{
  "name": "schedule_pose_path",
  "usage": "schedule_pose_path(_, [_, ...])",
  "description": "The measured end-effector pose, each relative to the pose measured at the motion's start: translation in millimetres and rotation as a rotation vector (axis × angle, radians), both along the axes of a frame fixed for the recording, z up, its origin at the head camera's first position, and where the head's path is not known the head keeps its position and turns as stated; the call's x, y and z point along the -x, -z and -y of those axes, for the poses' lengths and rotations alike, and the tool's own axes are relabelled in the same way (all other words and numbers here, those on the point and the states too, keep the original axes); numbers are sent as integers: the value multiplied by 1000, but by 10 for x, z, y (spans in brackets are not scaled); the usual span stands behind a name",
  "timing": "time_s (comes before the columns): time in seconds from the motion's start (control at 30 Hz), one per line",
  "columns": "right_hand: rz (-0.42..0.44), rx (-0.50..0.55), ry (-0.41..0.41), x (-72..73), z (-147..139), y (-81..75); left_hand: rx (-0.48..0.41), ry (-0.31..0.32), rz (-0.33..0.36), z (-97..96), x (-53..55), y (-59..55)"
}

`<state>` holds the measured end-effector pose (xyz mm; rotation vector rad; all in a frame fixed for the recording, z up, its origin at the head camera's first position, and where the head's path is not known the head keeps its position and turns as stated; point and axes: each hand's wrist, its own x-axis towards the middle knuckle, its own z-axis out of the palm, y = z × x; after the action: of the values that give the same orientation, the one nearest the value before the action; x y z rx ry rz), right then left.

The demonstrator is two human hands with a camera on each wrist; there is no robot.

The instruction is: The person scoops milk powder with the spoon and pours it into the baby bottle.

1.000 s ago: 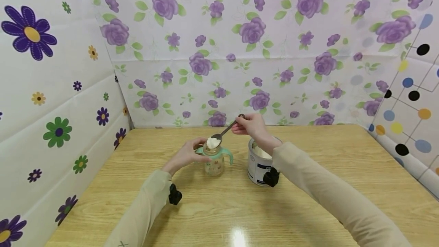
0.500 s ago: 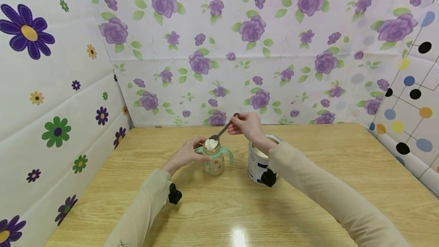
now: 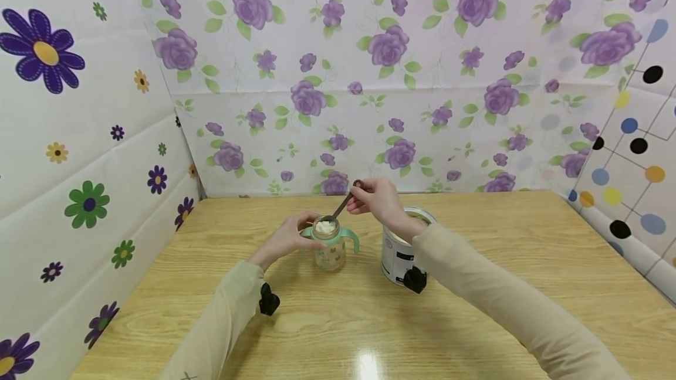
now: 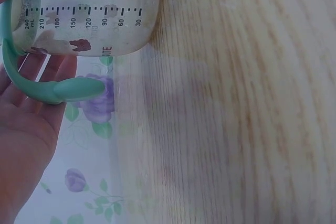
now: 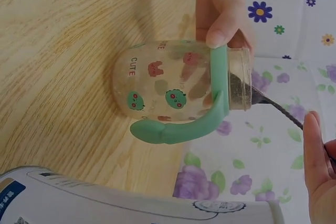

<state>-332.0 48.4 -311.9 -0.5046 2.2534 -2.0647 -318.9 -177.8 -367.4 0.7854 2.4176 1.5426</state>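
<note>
A clear baby bottle (image 3: 330, 255) with mint-green handles and cartoon prints stands upright on the table. My left hand (image 3: 290, 233) holds it round the neck, thumb in front and fingers behind. Between thumb and fingers, my right hand (image 3: 377, 199) pinches the dark metal spoon (image 3: 344, 201) near the end of its handle. The spoon slants down, and in the right wrist view its bowl (image 5: 239, 85) is inside the bottle's mouth. White powder (image 3: 324, 226) shows in that opening. A printed mL scale (image 4: 84, 18) runs along the bottle in the left wrist view.
A white milk powder can (image 3: 395, 257) stands uncovered right of the bottle, partly hidden by my right wrist and forearm. The wooden table (image 3: 317, 333) meets flowered cloth walls (image 3: 338, 75) at the back and sides. Each wrist carries a small black camera (image 3: 269, 299).
My right hand has moved slightly left and then down with the spoon, whose bowl has sunk into the bottle's mouth. The white heap there looks smaller. My left hand and the bottle stay put.
</note>
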Motion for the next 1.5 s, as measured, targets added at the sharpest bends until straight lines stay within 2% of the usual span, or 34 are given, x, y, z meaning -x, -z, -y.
schedule_pose_path(0.17, [-38,-6,-62,6,-24,12,-11,6,2,-1,2,-1])
schedule_pose_path(0.43, [-10,-8,-159,20,-109,58,-16,6,-2,1,10,11])
schedule_pose_path(0.7, [-33,-12,-246,34,-182,89,-7,5,-3,8,22,37])
schedule_pose_path(1.03, [-202,-85,-396,62,-281,116,15,-5,17,-2,-1,-9])
schedule_pose_path(1.5, [-243,-99,-453,43,-326,107,13,6,19,-3,11,-4])
